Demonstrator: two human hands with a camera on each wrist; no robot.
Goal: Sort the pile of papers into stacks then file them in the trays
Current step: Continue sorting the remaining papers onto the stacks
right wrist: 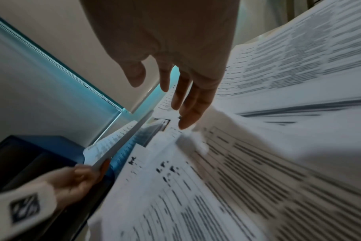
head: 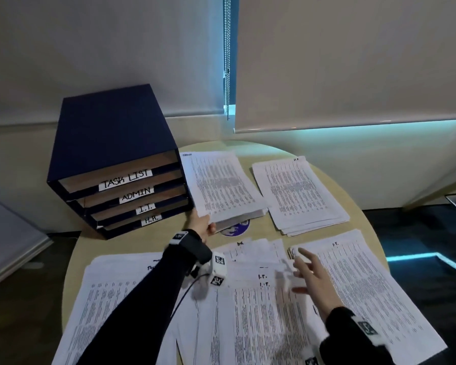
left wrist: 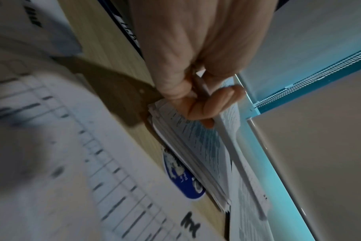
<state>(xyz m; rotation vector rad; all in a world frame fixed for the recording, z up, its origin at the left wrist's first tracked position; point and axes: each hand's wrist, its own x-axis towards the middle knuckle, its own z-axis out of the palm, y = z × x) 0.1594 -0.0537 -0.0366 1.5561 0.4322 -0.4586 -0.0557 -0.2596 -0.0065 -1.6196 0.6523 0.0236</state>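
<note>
Gripping, head view: left hand [head: 203,226] pinches corner of paper stack [head: 221,185] beside tray unit [head: 121,164]; right hand [head: 313,277] spread above I.T. sheets [head: 353,285].
Left wrist: fingers [left wrist: 206,106] curled round stack corner, lifted off table [left wrist: 105,42].
Right wrist: fingers [right wrist: 192,104] straight, holding nothing.

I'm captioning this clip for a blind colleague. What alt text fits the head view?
The left hand grips the near corner of a paper stack beside a navy four-tray organiser on a round table, while the open right hand hovers over loose printed sheets spread between sorted stacks.
</note>
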